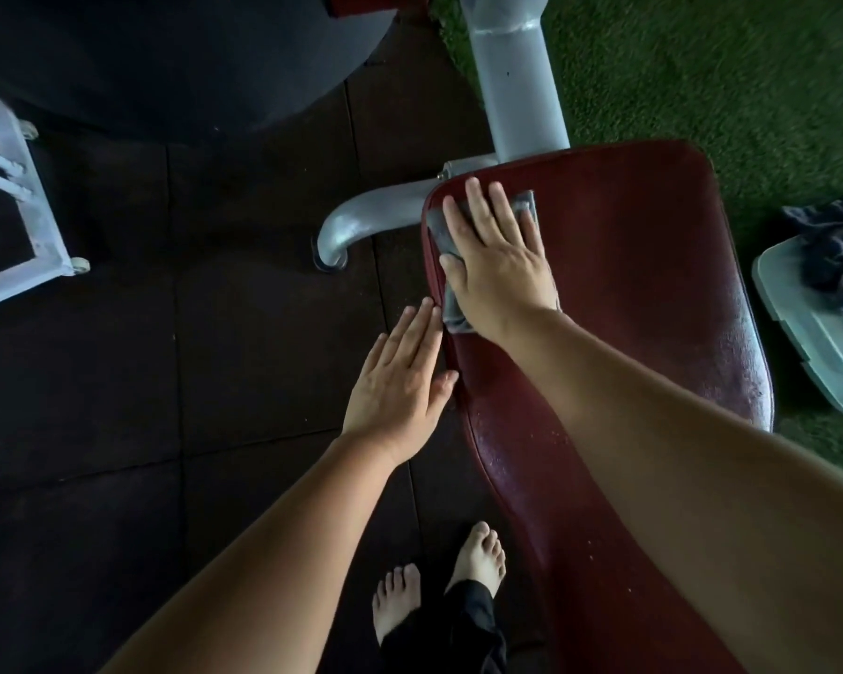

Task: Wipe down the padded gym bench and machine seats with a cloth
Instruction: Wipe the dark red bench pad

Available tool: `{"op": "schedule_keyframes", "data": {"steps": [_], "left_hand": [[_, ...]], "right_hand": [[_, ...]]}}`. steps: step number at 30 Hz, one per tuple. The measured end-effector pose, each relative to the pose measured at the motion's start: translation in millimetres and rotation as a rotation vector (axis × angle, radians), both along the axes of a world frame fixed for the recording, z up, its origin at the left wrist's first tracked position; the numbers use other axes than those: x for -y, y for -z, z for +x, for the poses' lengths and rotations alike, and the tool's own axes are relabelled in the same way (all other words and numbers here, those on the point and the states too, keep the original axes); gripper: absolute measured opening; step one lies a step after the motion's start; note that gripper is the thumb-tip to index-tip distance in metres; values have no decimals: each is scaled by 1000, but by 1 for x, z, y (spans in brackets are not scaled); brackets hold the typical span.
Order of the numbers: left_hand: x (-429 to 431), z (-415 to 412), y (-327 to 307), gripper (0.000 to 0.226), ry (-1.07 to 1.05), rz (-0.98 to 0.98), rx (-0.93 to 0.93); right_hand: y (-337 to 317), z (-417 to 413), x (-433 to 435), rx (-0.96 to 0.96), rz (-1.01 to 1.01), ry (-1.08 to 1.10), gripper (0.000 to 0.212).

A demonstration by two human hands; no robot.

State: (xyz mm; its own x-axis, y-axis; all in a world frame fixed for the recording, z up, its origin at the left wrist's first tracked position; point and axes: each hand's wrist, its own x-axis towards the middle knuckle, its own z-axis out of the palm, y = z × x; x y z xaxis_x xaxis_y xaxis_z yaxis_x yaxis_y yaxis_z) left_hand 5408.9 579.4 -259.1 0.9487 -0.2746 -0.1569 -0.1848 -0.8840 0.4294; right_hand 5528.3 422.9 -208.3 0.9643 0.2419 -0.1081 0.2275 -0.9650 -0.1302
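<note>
**A:** Where is the cloth at present?

**B:** The grey cloth (526, 209) lies flat on the red padded bench (653, 284), at the far corner on its left edge, near the grey frame (517, 90). Part of it folds over the edge of the pad.

**A:** How is it held?

**B:** The right hand (500, 265) presses it from above. Its fingers (478, 206) are straight and slightly spread, and nothing is pinched. The left hand (400, 377) lies flat against the side of the pad, on the near side of the cloth. Its fingers are straight and close together, touching the edge.

**A:** Progress?

**B:** Judged as mid-task. The wipe is at the far corner of the surface. Pale speckles show along the near half and the right rim. I cannot tell whether they are spray droplets or grime. Either way, that portion looks unfinished.

**A:** What is left?

**B:** Likely the rest of this surface. No machine seat is identifiable from here, so count that part as not yet done.

**A:** Anything else nearby?

**B:** A dark rag (838, 250) rests on a pale plastic lid (809, 333) on the green turf, well apart from the bench on its right side.
</note>
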Motion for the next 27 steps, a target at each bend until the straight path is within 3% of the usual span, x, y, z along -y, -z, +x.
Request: {"op": "schedule_keyframes", "data": {"steps": [7,14,17,22,27], "left_hand": [[1,-13,-9,69,33,-20,-76],[7,-35,4,74,20,0,2],[10,-43,2,73,4,-1,-18],[13,-58,-5,72,5,-1,-99],[23,-71,-5,76,-10,18,-53]], "right_hand": [[7,-164,41,-39,-27,-80,66],[6,-61,16,-11,9,7,65],[9,-89,13,-7,8,54,67],[14,-197,46,-42,-38,-68,65],[10,-124,43,-22,-1,-26,63]]}}
